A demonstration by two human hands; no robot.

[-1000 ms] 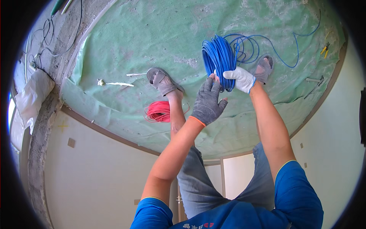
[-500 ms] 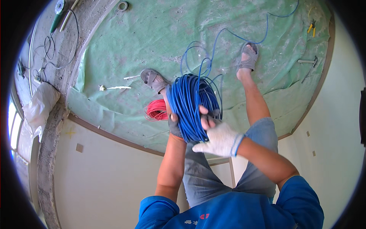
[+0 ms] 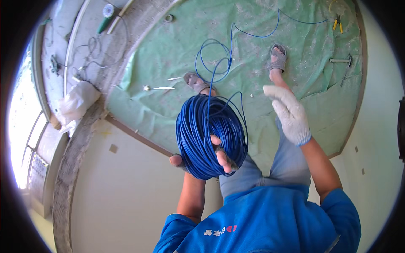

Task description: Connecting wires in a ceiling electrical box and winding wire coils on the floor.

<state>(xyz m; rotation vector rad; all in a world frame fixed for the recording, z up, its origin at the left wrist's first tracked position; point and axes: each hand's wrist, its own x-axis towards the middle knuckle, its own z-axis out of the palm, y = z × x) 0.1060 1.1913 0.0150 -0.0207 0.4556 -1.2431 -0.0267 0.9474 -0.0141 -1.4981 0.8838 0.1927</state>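
A thick coil of blue electrical wire (image 3: 192, 135) hangs in front of my body in my left hand (image 3: 222, 159). The fingertips of that hand stick out through the coil's hollow, bare beyond a dark fingerless glove, and the thumb is at the coil's left side. Most of the palm is hidden behind the wire. My right hand (image 3: 291, 116), in a white knitted glove, is raised to the right of the coil, apart from it. Its fingers are stretched out and it holds nothing. A loose strand (image 3: 209, 90) leads up from the coil into loops on the floor.
Green sheeting (image 3: 156, 55) covers the floor. Yellow-handled pliers (image 3: 338, 24) and a hammer (image 3: 341, 60) lie at the far right. A green power tool (image 3: 105, 19) with a cord and a white bag (image 3: 79, 101) are at left. A tape roll (image 3: 169, 18) lies at the back.
My right hand has left the coil and moved up and to the right. The coil has come slightly closer to my body, and a red wire coil seen earlier no longer shows.
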